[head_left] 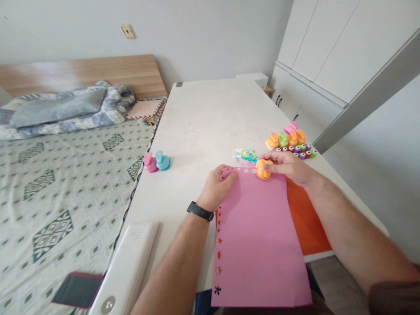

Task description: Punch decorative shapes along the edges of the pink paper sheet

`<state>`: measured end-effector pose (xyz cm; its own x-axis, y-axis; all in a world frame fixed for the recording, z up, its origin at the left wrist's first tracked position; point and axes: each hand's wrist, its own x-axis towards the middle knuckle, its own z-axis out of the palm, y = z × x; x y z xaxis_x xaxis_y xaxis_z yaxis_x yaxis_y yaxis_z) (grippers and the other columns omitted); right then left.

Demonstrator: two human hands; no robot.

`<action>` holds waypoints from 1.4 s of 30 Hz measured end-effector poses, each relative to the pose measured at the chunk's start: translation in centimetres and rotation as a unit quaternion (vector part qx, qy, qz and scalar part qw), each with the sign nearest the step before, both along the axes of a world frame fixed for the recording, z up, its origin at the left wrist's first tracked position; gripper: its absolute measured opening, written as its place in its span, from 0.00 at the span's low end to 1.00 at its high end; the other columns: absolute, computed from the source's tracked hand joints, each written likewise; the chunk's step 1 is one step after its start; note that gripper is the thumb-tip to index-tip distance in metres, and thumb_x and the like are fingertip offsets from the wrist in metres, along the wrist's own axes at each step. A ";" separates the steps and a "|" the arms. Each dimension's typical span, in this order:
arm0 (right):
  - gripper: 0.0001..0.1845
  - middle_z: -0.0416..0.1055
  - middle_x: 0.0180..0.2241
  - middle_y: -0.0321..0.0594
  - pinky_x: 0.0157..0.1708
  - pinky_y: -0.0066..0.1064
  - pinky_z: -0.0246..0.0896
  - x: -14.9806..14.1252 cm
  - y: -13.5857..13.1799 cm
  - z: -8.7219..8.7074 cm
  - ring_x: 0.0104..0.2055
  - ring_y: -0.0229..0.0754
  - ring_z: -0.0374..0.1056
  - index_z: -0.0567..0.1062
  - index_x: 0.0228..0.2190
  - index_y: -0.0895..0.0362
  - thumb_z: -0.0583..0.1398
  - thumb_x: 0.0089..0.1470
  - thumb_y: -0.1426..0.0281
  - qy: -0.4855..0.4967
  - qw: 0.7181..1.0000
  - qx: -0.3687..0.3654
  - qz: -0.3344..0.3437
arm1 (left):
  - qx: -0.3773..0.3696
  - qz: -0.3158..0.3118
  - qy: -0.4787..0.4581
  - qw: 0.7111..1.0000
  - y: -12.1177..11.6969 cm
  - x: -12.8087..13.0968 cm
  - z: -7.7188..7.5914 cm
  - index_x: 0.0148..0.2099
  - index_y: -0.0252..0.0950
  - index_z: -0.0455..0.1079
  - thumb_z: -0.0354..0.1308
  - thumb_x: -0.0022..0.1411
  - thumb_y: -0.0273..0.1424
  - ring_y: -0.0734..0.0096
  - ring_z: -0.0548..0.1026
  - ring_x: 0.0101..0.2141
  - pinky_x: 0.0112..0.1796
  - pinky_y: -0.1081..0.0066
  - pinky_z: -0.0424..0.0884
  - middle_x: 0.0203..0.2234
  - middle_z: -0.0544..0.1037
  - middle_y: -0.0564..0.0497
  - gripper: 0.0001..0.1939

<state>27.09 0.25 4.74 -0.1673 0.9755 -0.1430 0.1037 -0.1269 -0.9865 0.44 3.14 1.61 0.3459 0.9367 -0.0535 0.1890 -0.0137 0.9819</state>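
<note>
A pink sheet of paper (259, 245) reaches from the white table over its near edge, with punched shapes along its left side and far edge. My left hand (220, 183) pinches the paper's far left corner. In my right hand (285, 165) is an orange craft punch (263, 169), gripped between thumb and fingers at the paper's far edge. Just beyond it lies a pile of blue, yellow and pink paper cutouts (246, 155). Partly under the pink sheet is an orange sheet (306, 218).
Several craft punches (286, 139) and smaller ones stand at the table's right edge. A pink punch (150, 162) and a blue punch (162, 161) sit at the left. A long white device (131, 262) lies near left, beside a bed with a dark tablet (78, 289).
</note>
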 end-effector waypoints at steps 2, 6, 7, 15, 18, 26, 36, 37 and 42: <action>0.26 0.82 0.45 0.46 0.53 0.47 0.68 0.0 0.0 0.0 0.48 0.54 0.78 0.80 0.48 0.56 0.73 0.51 0.57 -0.001 1.000 0.000 -0.002 | 0.004 0.000 0.004 1.000 0.0 0.0 0.0 0.42 0.36 0.75 0.62 0.64 0.42 0.71 0.74 0.28 0.27 0.75 0.66 0.30 0.78 0.50 0.14; 0.25 0.82 0.44 0.45 0.52 0.45 0.68 -0.2 0.0 0.0 0.47 0.53 0.78 0.81 0.47 0.55 0.73 0.50 0.57 -0.009 1.000 0.003 -0.007 | 0.011 0.001 0.009 1.000 0.0 0.0 0.1 0.42 0.36 0.75 0.62 0.64 0.42 0.71 0.75 0.29 0.28 0.74 0.66 0.31 0.79 0.50 0.14; 0.24 0.82 0.44 0.45 0.52 0.45 0.69 -0.2 0.0 0.0 0.46 0.53 0.78 0.81 0.46 0.55 0.73 0.50 0.57 -0.012 1.000 0.003 -0.009 | 0.011 0.001 0.010 1.000 0.0 0.0 0.1 0.42 0.36 0.75 0.62 0.64 0.42 0.71 0.75 0.29 0.28 0.74 0.66 0.31 0.79 0.50 0.14; 0.24 0.82 0.41 0.45 0.50 0.46 0.70 -0.3 0.1 -0.2 0.44 0.53 0.78 0.82 0.44 0.54 0.74 0.49 0.55 -0.017 1.000 0.008 -0.022 | 0.010 0.000 0.006 1.000 0.0 0.0 0.3 0.42 0.36 0.75 0.62 0.63 0.43 0.71 0.74 0.28 0.28 0.75 0.65 0.30 0.79 0.51 0.15; 0.25 0.82 0.40 0.44 0.49 0.46 0.71 -0.4 0.1 -0.2 0.43 0.52 0.77 0.82 0.44 0.54 0.74 0.47 0.54 -0.030 0.999 0.014 -0.026 | 0.005 0.000 0.005 1.000 0.0 0.0 0.3 0.41 0.35 0.75 0.63 0.62 0.43 0.71 0.74 0.28 0.27 0.75 0.65 0.29 0.78 0.51 0.15; 0.23 0.82 0.38 0.43 0.45 0.43 0.72 -0.4 0.1 -0.4 0.40 0.50 0.76 0.83 0.42 0.54 0.74 0.47 0.55 -0.037 0.999 0.011 -0.022 | -0.007 -0.009 0.006 1.000 -0.2 0.0 0.1 0.42 0.35 0.76 0.63 0.62 0.43 0.70 0.74 0.28 0.27 0.75 0.65 0.30 0.79 0.50 0.15; 0.21 0.82 0.35 0.43 0.41 0.41 0.71 -0.5 0.3 -0.8 0.36 0.48 0.76 0.83 0.39 0.55 0.75 0.45 0.57 -0.032 0.998 0.009 -0.046 | -0.004 -0.011 0.012 1.000 -0.2 0.0 0.0 0.42 0.36 0.76 0.62 0.63 0.42 0.70 0.75 0.29 0.28 0.74 0.66 0.32 0.80 0.49 0.15; 0.21 0.82 0.35 0.43 0.41 0.41 0.71 -0.5 0.3 -0.9 0.36 0.48 0.76 0.83 0.38 0.55 0.75 0.45 0.57 -0.031 0.998 0.013 -0.056 | -0.004 -0.009 0.011 1.000 -0.2 0.0 0.0 0.42 0.36 0.76 0.62 0.63 0.43 0.70 0.75 0.29 0.28 0.74 0.66 0.31 0.80 0.49 0.15; 0.22 0.82 0.36 0.43 0.43 0.42 0.71 -0.5 0.4 -0.9 0.38 0.49 0.77 0.83 0.39 0.55 0.75 0.45 0.56 -0.025 0.998 0.008 -0.053 | -0.011 -0.006 0.006 1.000 -0.3 0.1 0.0 0.42 0.36 0.76 0.63 0.63 0.43 0.70 0.74 0.29 0.28 0.75 0.65 0.31 0.80 0.50 0.14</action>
<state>26.60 0.64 3.85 -0.0572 0.9896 -0.1320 0.1390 -0.1231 -0.9826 0.56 2.86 1.61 0.3556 0.9313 -0.0790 0.2017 0.0061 0.9794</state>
